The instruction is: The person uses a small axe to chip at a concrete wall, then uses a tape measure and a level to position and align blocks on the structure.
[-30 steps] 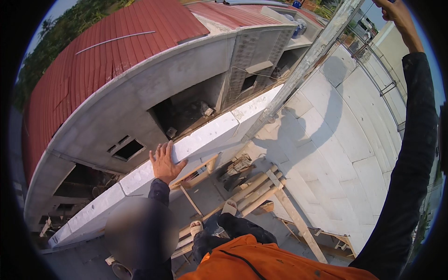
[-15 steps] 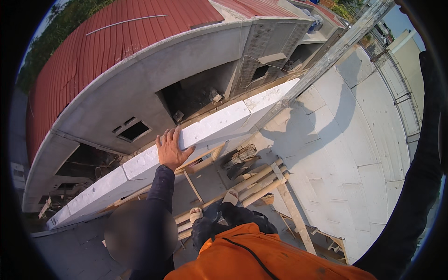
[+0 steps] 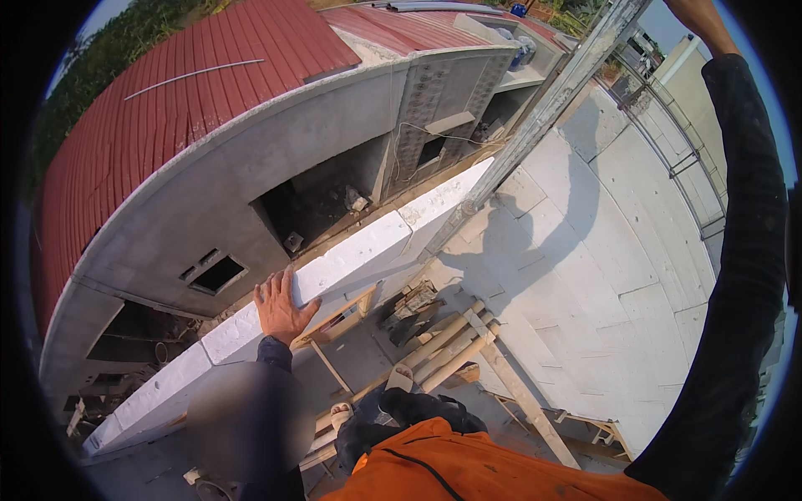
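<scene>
My left hand rests on the top of a white block wall, its fingers spread and holding nothing. At the upper right my right arm is raised high, and only part of my right hand shows; its fingers are cut off by the picture's edge. A long grey pole slants up from the wall towards the top edge, left of that hand. Whether the right hand touches anything is hidden.
My sandalled feet stand on wooden scaffold poles. A plank runs off to the right of them. A second pale block wall rises on the right, with a metal rebar frame beyond. A grey building with a red roof stands opposite.
The view has shifted, so the wall and building sit further left. More of my raised right hand and forearm shows at the upper right. My left hand remains on the wall top.
</scene>
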Available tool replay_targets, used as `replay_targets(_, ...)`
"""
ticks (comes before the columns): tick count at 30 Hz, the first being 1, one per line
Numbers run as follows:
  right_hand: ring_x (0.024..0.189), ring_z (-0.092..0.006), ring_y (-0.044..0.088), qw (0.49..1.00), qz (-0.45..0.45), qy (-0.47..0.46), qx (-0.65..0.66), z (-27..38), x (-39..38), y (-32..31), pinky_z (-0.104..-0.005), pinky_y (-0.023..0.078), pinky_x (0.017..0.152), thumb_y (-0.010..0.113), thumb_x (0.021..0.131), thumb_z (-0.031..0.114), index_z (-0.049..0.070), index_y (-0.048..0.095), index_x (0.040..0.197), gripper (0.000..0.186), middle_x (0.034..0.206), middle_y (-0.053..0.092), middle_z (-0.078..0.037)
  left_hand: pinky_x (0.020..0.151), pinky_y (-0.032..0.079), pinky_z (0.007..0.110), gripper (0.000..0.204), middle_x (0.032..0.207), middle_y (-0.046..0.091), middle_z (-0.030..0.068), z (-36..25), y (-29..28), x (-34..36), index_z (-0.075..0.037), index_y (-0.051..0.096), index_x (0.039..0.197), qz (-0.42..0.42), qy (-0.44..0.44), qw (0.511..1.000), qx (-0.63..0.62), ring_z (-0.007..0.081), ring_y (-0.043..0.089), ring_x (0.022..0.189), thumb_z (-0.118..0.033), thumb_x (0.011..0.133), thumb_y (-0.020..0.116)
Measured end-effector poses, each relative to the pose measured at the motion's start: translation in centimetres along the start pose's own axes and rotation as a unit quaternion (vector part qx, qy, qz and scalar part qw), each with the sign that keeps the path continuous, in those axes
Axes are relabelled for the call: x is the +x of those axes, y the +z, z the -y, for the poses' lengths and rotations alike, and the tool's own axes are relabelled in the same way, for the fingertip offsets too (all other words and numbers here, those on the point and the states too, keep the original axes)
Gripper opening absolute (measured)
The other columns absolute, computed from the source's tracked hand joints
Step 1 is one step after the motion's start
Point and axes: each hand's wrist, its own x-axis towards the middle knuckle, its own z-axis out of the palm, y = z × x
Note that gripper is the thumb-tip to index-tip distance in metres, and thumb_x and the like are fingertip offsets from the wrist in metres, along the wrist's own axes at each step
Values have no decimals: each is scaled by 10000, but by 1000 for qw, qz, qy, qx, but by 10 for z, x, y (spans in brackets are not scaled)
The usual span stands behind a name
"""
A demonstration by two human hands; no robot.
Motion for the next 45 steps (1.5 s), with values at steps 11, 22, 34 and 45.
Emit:
replay_targets(11, 1443, -328, 475, 920, 106, 211, 312, -49, -29, 74, -484, 443, 1155, 681, 1060, 379, 101, 297, 1657, 763, 1570, 491, -212, 1281, 180, 612, 1016, 1515, 541, 207, 2, -19, -10, -59, 467, 1582, -9, 12, 999, -32, 366, 458, 1465, -614, 787, 770)
replay_targets(22, 1394, -325, 515, 919, 60, 125, 370, -94, -21, 82, -455, 475, 1115, 744, 1036, 393, 111, 289, 1660, 823, 1487, 534, -215, 1276, 195, 609, 984, 1489, 565, 190, -5, -2, -4, -78, 479, 1572, -18, 23, 998, -62, 357, 482, 1444, -599, 788, 768)
replay_targets(34, 956, -334, 740, 991, 78, 93, -59, 6, -11, 36, -417, 544, 856, 668, 1060, 346, 129, 565, 1466, 471, 1067, 760, -177, 1281, 195, 610, 991, 1509, 554, 138, 17, -9, 0, -95, 473, 1574, -8, 0, 998, -54, 336, 491, 1431, -577, 772, 798)
replay_targets(45, 986, -400, 747, 981, 80, 111, -137, 23, -7, 32, -460, 548, 845, 650, 1075, 340, 129, 577, 1446, 433, 1074, 762, -216, 1298, 165, 607, 1016, 1561, 532, 128, 19, -14, 5, -122, 434, 1617, 21, -18, 998, -50, 328, 453, 1486, -577, 787, 804)
